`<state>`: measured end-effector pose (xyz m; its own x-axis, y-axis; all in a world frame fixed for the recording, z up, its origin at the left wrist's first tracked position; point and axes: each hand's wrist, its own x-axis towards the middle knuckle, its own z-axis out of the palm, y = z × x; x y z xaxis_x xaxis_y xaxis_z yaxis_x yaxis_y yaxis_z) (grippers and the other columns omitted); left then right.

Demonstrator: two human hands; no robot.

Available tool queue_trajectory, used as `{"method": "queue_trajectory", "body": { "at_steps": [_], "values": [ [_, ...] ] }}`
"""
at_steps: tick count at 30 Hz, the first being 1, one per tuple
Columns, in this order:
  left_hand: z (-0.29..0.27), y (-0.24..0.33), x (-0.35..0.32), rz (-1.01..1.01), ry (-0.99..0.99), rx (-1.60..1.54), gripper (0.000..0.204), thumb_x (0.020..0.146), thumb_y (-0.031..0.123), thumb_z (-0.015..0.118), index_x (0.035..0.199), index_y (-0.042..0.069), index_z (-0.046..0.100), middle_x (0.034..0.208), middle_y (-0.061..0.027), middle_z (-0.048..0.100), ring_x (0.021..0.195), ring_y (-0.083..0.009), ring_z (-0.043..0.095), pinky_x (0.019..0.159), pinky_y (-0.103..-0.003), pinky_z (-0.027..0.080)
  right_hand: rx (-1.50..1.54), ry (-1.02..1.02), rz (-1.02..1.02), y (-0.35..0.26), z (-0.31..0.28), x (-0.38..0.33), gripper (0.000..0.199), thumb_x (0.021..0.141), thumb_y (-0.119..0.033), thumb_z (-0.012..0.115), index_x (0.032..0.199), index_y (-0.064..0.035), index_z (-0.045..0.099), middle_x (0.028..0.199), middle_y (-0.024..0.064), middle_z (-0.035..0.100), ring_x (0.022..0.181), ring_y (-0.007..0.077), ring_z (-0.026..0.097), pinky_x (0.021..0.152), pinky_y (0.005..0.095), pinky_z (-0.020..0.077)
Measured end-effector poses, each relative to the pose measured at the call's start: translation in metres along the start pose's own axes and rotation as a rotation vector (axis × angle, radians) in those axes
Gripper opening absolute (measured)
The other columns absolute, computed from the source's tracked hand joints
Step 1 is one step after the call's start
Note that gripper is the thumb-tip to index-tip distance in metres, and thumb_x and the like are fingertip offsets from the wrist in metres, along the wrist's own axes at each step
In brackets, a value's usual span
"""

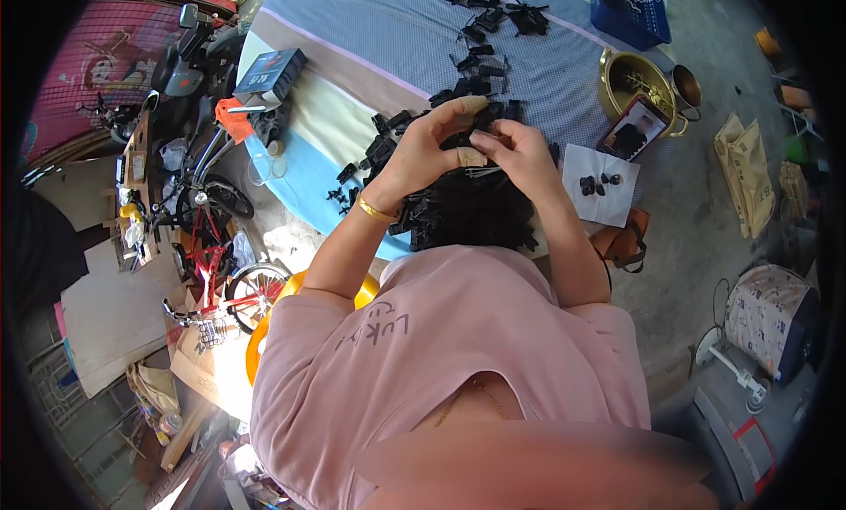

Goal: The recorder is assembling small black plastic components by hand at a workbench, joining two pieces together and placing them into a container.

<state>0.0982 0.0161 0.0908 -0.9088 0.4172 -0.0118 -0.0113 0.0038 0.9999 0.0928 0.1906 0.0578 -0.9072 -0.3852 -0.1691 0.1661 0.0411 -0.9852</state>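
Observation:
Both hands meet over the near middle of a cloth-covered table (339, 34). My left hand (421, 150), with tan tape on its thumb and a fingertip, curls its fingers round a small black part (485, 117). At the same part, the thumb and fingers of my right hand (520, 157) are pinched together. The part's exact kind is too small and dark to make out. Thin pale strips (483, 171) stick out below the taped thumb. Under my wrists lies a large heap of black parts (471, 215). Tied black bundles (527, 18) trail toward the far side.
Right of my hands, a white sheet (608, 212) carries several small dark pieces. A phone (636, 125) leans against a brass pot (606, 87), near a blue basket (630, 21). At left are a dark blue box (271, 74) and clear cup (264, 168). Bicycles (207, 259) stand beyond.

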Motion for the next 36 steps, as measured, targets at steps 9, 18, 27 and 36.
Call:
{"method": "queue_trajectory", "body": {
  "at_steps": [9,18,27,36],
  "values": [
    [0.01,0.003,-0.011,-0.073,0.287,-0.06,0.041,0.076,-0.004,0.064,0.113,-0.001,0.046,0.105,-0.009,0.056,0.097,-0.0155,0.056,0.085,-0.028,0.046,0.152,0.131,-0.158,-0.028,0.008,-0.025,0.016,0.09,-0.012,0.046,0.095,-0.0004,0.056,0.064,-0.0033,0.046,0.05,0.0005,0.034,0.045,0.0152,0.0254],
    [0.017,0.017,-0.027,-0.021,0.322,0.054,0.029,0.079,-0.001,0.061,0.107,-0.003,0.052,0.101,-0.0068,0.058,0.094,-0.0132,0.056,0.083,-0.025,0.046,-0.123,0.103,-0.309,-0.03,0.021,-0.024,0.018,0.09,-0.016,0.049,0.088,-0.0005,0.058,0.062,-0.0027,0.05,0.051,0.001,0.037,0.045,0.0158,0.0283],
    [0.021,0.022,-0.033,0.007,0.307,0.054,0.027,0.08,0.001,0.06,0.106,-0.003,0.053,0.1,-0.0059,0.058,0.092,-0.012,0.056,0.082,-0.024,0.046,-0.103,0.111,-0.326,-0.029,0.026,-0.031,0.017,0.09,-0.014,0.049,0.086,-0.0002,0.058,0.06,-0.0015,0.052,0.048,0.0008,0.038,0.043,0.016,0.0281],
    [0.035,0.024,-0.035,0.13,0.402,0.112,0.026,0.079,0.004,0.063,0.103,-0.003,0.056,0.088,-0.0069,0.062,0.081,-0.0111,0.058,0.072,-0.024,0.048,-0.176,0.139,-0.373,-0.042,0.025,-0.04,0.018,0.091,-0.015,0.048,0.085,-0.0002,0.058,0.059,-0.0017,0.051,0.047,0.0008,0.036,0.042,0.0165,0.0267]
  ]
}}
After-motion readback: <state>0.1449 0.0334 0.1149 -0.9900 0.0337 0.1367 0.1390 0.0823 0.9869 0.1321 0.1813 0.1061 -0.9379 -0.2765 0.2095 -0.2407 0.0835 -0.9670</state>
